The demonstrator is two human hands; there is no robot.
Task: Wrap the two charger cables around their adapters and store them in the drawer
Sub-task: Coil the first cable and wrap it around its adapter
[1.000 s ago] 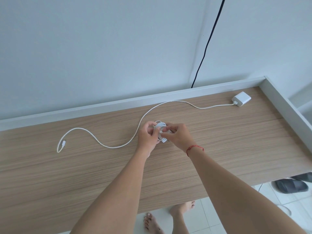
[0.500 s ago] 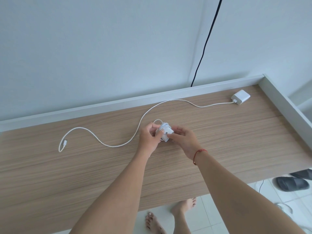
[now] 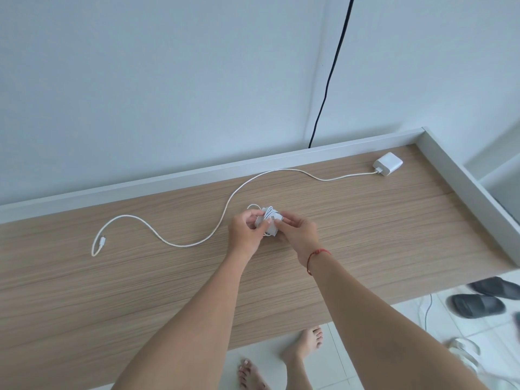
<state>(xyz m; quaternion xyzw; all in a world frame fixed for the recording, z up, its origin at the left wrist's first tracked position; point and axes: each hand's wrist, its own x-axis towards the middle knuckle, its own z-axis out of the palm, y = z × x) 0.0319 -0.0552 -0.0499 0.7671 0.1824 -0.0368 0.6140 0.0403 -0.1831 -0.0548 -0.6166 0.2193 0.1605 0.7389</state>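
- Wrapped charger adapter (image 3: 268, 222): small white block with cable coils wound round it, held just above the wooden surface (image 3: 365, 235), centre of view.
- Left hand (image 3: 245, 232): fingers closed on the bundle's left side.
- Right hand (image 3: 298, 230): fingers pinching the cable's free plug end against the coils.
- Handling, judged: light and rigid at the core; springy coils likely to unwind if released; best gripped across the coils, tail end tucked under.
- Second adapter (image 3: 387, 164): near the far right corner, its white cable (image 3: 225, 218) trailing loose leftward, passing just behind the hands, unwrapped; limp, best lifted by the block.
- Drawer: not in view.
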